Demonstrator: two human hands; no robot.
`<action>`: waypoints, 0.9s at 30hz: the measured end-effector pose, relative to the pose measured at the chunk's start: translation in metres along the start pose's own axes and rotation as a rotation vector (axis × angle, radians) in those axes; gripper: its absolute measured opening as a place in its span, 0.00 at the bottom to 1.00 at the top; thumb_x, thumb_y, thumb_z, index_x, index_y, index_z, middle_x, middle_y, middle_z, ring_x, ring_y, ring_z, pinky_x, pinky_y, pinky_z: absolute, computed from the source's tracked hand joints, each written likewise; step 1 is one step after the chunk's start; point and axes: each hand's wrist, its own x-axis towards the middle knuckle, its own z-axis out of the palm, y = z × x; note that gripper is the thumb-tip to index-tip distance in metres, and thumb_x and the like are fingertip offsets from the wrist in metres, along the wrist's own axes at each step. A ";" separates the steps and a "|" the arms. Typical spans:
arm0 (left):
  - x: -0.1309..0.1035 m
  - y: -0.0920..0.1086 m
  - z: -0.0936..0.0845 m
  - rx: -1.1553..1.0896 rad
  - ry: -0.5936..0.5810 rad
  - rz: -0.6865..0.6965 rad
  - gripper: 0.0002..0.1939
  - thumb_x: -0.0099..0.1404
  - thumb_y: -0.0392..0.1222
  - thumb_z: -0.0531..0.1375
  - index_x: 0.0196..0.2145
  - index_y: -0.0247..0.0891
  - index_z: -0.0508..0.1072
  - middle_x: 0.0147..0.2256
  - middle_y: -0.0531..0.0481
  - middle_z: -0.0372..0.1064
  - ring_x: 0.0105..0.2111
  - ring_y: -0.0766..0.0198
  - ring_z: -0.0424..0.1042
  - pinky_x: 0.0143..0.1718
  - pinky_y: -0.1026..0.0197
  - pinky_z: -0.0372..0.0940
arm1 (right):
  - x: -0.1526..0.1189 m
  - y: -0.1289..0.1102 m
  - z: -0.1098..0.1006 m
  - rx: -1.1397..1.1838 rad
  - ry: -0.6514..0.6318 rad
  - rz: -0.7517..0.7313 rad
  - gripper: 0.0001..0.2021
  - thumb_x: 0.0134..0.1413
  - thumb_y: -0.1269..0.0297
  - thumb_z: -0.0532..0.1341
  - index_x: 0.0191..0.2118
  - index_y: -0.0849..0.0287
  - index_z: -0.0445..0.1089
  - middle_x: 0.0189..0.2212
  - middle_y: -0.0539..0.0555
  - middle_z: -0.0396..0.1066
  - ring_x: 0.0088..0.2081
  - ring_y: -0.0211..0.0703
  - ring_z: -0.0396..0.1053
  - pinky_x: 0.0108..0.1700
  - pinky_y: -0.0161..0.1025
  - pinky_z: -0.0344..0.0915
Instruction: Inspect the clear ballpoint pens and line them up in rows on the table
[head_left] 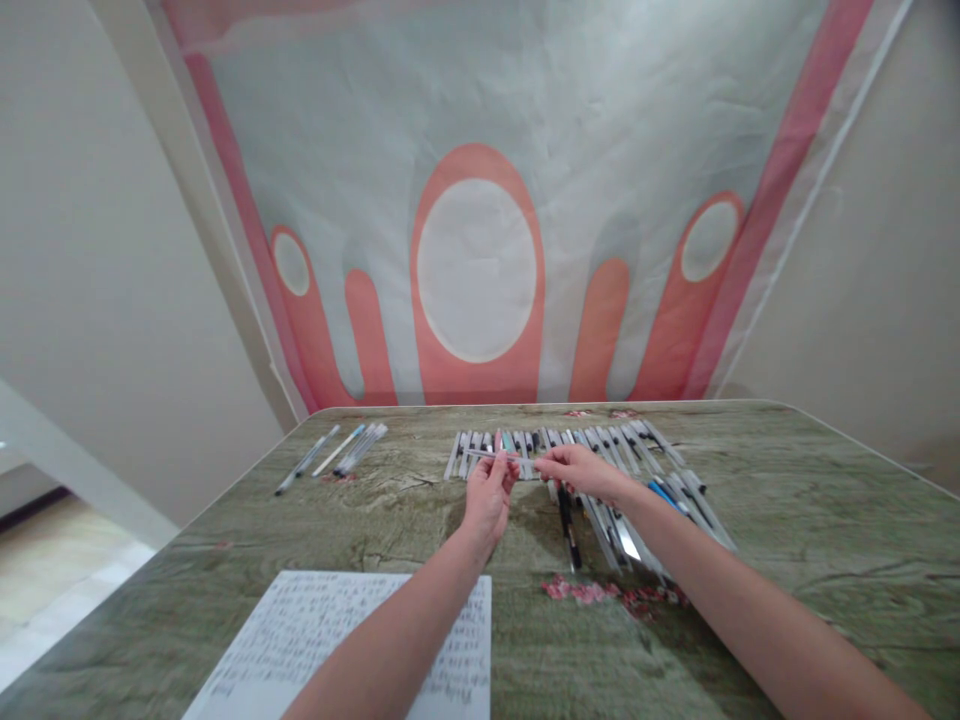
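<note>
A slim, pale pen (526,462) is held level between my two hands, over the row of pens. My left hand (491,492) pinches its left part, fingers closed. At its right end, the fingertips of my right hand (577,470) are closed on it. Behind and beside my hands lies a long row of clear pens (619,445), side by side. Under my right forearm more pens (600,530) lie slanted, partly hidden by the arm, with a black pen (568,525) at their left.
Several pens (364,447) lie apart on the left of the wood-patterned table (315,530). A sheet of handwritten paper (300,630) is at the front left, partly under my left forearm. Beyond the table's far edge stands a pink and grey patterned backdrop (570,200).
</note>
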 end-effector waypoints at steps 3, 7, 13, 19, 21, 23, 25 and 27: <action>0.000 0.000 0.000 -0.004 0.001 0.001 0.11 0.50 0.42 0.61 0.27 0.34 0.64 0.29 0.52 0.67 0.27 0.76 0.65 0.34 0.70 0.62 | 0.000 0.000 0.001 0.033 -0.032 0.027 0.24 0.48 0.46 0.49 0.30 0.65 0.67 0.26 0.53 0.68 0.21 0.31 0.60 0.18 0.27 0.54; -0.001 0.000 0.001 0.000 -0.001 0.007 0.11 0.51 0.42 0.61 0.27 0.33 0.64 0.28 0.52 0.67 0.26 0.76 0.65 0.33 0.70 0.61 | 0.000 0.000 -0.001 -0.032 0.022 -0.025 0.20 0.43 0.49 0.56 0.27 0.65 0.67 0.19 0.49 0.64 0.19 0.29 0.56 0.19 0.27 0.52; 0.000 0.000 0.001 -0.002 0.020 -0.004 0.12 0.49 0.43 0.62 0.26 0.33 0.64 0.27 0.53 0.67 0.25 0.75 0.65 0.33 0.70 0.61 | 0.000 -0.001 0.000 0.016 0.008 0.020 0.22 0.45 0.47 0.53 0.31 0.64 0.68 0.25 0.52 0.69 0.21 0.31 0.60 0.19 0.28 0.54; 0.000 -0.001 0.001 0.002 0.025 -0.003 0.12 0.49 0.42 0.62 0.27 0.33 0.64 0.28 0.51 0.67 0.25 0.75 0.65 0.32 0.69 0.61 | 0.003 0.004 -0.001 -0.027 0.035 -0.039 0.18 0.42 0.50 0.57 0.27 0.65 0.68 0.18 0.49 0.65 0.18 0.30 0.57 0.19 0.28 0.53; -0.001 -0.001 0.001 0.002 0.026 -0.003 0.12 0.49 0.42 0.62 0.26 0.32 0.64 0.28 0.51 0.67 0.25 0.75 0.65 0.32 0.70 0.61 | 0.004 0.005 -0.001 -0.025 0.081 -0.062 0.17 0.38 0.52 0.61 0.27 0.64 0.68 0.17 0.47 0.64 0.18 0.29 0.57 0.19 0.27 0.53; -0.001 -0.001 0.002 0.000 0.033 -0.003 0.12 0.49 0.42 0.62 0.26 0.32 0.63 0.27 0.51 0.67 0.25 0.75 0.65 0.32 0.69 0.61 | 0.004 0.004 -0.001 -0.006 0.111 -0.074 0.18 0.35 0.54 0.63 0.29 0.64 0.67 0.17 0.47 0.64 0.19 0.29 0.57 0.19 0.27 0.53; -0.001 -0.001 0.002 -0.002 0.038 -0.004 0.12 0.49 0.42 0.62 0.26 0.32 0.63 0.27 0.51 0.67 0.25 0.75 0.65 0.33 0.69 0.61 | 0.003 0.002 0.000 0.027 0.105 -0.059 0.19 0.37 0.51 0.61 0.31 0.64 0.67 0.18 0.48 0.65 0.19 0.30 0.58 0.19 0.27 0.54; -0.001 0.000 0.002 0.000 0.041 -0.003 0.13 0.49 0.43 0.62 0.26 0.32 0.63 0.27 0.51 0.67 0.25 0.75 0.65 0.33 0.69 0.61 | 0.001 -0.001 0.001 0.057 0.057 -0.028 0.21 0.42 0.48 0.56 0.31 0.65 0.68 0.20 0.50 0.66 0.19 0.30 0.60 0.18 0.28 0.55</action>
